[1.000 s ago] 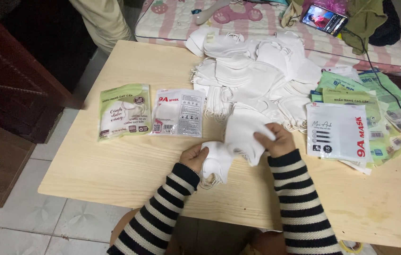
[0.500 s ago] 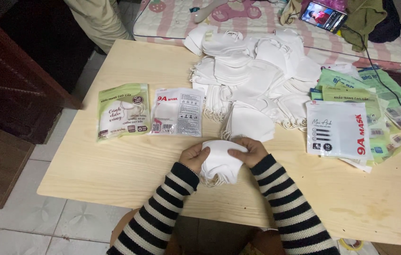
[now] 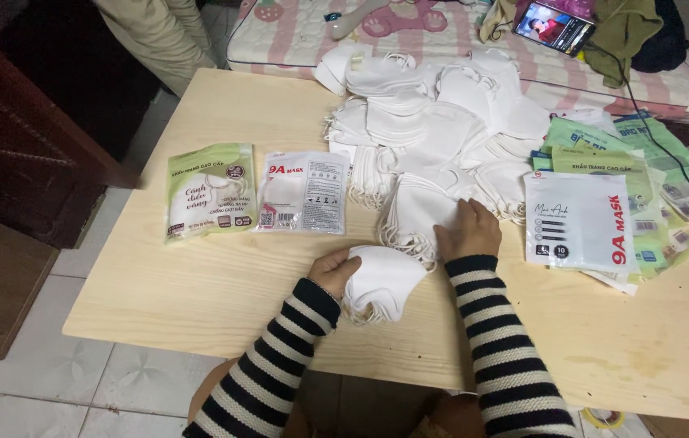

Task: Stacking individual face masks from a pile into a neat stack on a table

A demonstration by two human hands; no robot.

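Observation:
My left hand (image 3: 334, 272) grips a small stack of folded white face masks (image 3: 381, 284) just above the pale wooden table (image 3: 223, 276). My right hand (image 3: 468, 229) rests fingers-down on another stack of white masks (image 3: 415, 209) lying right behind the held one. Whether it grips a mask there is not visible. Both arms wear black-and-white striped sleeves. A big loose heap of white masks (image 3: 434, 113) covers the far middle of the table.
A green mask packet (image 3: 210, 191) and a clear white packet (image 3: 304, 191) lie at the left. White and green packets (image 3: 578, 219) are piled at the right. Behind the table are a patterned mattress (image 3: 442, 32), a phone (image 3: 553, 24) and a standing person's leg (image 3: 158, 36).
My right hand has left the stack held in front of me and reached back onto the stack behind it. My left hand still holds its masks in about the same place.

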